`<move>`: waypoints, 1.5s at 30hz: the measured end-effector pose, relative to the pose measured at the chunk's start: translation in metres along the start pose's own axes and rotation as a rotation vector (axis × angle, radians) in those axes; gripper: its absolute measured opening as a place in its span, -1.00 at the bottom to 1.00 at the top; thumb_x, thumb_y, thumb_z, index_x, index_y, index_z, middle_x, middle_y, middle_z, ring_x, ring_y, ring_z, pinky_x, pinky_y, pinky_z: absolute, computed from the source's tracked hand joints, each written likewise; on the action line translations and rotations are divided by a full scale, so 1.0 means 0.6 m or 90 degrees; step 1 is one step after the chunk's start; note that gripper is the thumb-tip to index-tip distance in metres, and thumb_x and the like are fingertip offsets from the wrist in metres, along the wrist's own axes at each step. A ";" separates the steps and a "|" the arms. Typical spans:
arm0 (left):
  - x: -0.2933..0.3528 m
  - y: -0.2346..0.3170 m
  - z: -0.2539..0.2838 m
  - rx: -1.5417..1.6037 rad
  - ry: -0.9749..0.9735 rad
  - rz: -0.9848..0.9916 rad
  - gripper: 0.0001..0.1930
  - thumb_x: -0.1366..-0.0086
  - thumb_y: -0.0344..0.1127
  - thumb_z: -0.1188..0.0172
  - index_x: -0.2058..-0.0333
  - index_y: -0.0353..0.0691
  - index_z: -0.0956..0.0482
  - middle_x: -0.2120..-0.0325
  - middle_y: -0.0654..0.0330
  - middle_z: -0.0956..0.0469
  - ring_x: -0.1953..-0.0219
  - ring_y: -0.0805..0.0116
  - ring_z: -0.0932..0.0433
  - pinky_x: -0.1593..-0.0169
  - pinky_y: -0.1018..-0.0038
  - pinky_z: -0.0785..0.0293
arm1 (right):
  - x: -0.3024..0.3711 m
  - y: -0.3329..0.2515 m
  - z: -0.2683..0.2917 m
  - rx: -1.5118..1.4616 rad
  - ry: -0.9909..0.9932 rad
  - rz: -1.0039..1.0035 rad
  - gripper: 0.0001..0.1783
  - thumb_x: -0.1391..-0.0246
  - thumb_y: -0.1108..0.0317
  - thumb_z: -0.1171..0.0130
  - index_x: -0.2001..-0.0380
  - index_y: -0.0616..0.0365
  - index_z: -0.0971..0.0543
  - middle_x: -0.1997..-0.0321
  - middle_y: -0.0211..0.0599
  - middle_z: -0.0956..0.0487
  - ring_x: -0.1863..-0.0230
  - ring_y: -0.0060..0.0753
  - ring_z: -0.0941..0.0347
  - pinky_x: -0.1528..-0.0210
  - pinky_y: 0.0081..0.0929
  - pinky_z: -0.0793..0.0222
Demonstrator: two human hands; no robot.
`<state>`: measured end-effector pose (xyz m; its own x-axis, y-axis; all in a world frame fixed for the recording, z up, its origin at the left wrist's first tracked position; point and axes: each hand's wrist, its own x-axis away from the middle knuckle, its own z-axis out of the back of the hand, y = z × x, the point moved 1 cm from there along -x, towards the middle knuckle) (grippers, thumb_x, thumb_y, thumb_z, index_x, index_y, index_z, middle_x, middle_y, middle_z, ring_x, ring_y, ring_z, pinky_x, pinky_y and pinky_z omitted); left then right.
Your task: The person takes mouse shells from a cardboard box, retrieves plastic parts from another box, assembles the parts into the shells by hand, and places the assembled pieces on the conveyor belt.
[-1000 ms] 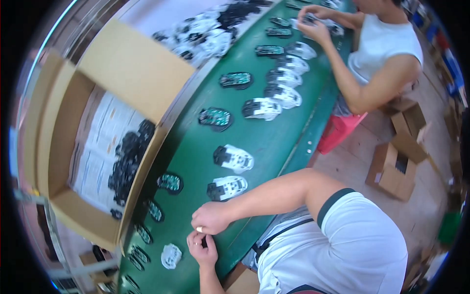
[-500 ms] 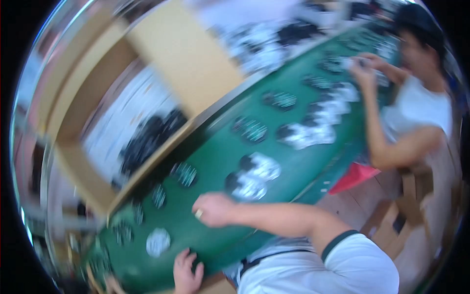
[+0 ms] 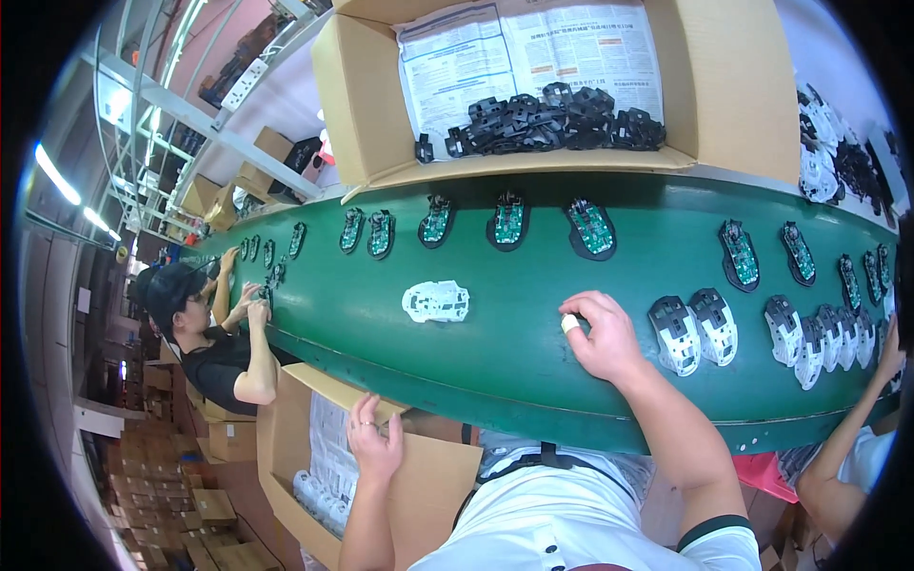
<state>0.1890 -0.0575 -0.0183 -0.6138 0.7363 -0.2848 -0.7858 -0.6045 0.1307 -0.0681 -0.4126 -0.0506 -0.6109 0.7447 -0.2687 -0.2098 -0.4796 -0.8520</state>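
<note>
My right hand (image 3: 606,338) hovers over or rests on the green bench top (image 3: 533,343), fingers loosely bent and thumb apart, with a pale cover on one digit. Nothing shows in it. Just right of it lie two computer mouse shells, white and black (image 3: 676,335). To its left, a bare white mouse shell (image 3: 436,302) lies flat. My left hand (image 3: 374,440), with a ring on one finger, is open above the flap of a cardboard box (image 3: 433,476) at the bench's front edge. Whether it touches the flap I cannot tell. White rounded parts (image 3: 322,500) sit inside that box.
Mouse bases with green circuit boards (image 3: 509,221) form a row along the far side. Behind them a big carton (image 3: 728,86) holds a pile of black parts (image 3: 562,122) on newspaper. More shells (image 3: 826,338) stand at the right, near another person's arm (image 3: 857,419). A co-worker (image 3: 214,333) sits left.
My view has swung to the left and sharpened, bringing the left co-worker and the front box into sight. My left hand is now over the box flap rather than by the bench edge.
</note>
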 end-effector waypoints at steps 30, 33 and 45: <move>-0.326 0.139 -0.120 0.117 -0.210 -0.296 -0.11 -0.21 0.02 -0.45 -0.39 -0.33 -0.31 -0.40 -0.34 -0.26 -0.45 -0.33 -0.23 -0.51 -0.04 -0.14 | -0.344 -0.164 -0.036 0.041 0.089 0.194 -0.83 -0.22 0.39 -0.19 0.18 0.20 -0.66 0.19 -0.02 -0.70 0.14 0.10 -0.65 0.04 -0.11 -0.57; -0.327 0.152 -0.128 0.097 -0.224 -0.313 -0.09 -0.22 0.05 -0.42 -0.41 -0.31 -0.28 -0.43 -0.34 -0.22 -0.48 -0.32 -0.19 -0.52 -0.02 -0.14 | -0.499 -0.087 -0.047 0.381 -0.018 0.007 -0.62 -0.23 0.21 -0.20 -0.05 0.13 -0.65 -0.08 0.01 -0.68 -0.17 0.07 -0.59 -0.24 -0.05 -0.50; -0.319 0.119 -0.128 0.200 -0.243 -0.253 -0.13 -0.28 0.04 -0.38 -0.43 -0.26 -0.26 -0.42 -0.33 -0.24 -0.46 -0.30 -0.23 -0.50 -0.01 -0.20 | -0.566 0.014 -0.020 0.648 -0.205 -0.077 -0.65 -0.16 0.22 -0.20 0.11 0.20 -0.75 -0.06 0.16 -0.70 -0.16 0.12 -0.62 -0.24 -0.06 -0.52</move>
<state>0.2564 -0.2649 -0.0273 -0.2094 0.9777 -0.0175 -0.9082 -0.1878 0.3740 0.1471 -0.6641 0.0280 -0.6847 0.7271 0.0502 -0.7288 -0.6828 -0.0506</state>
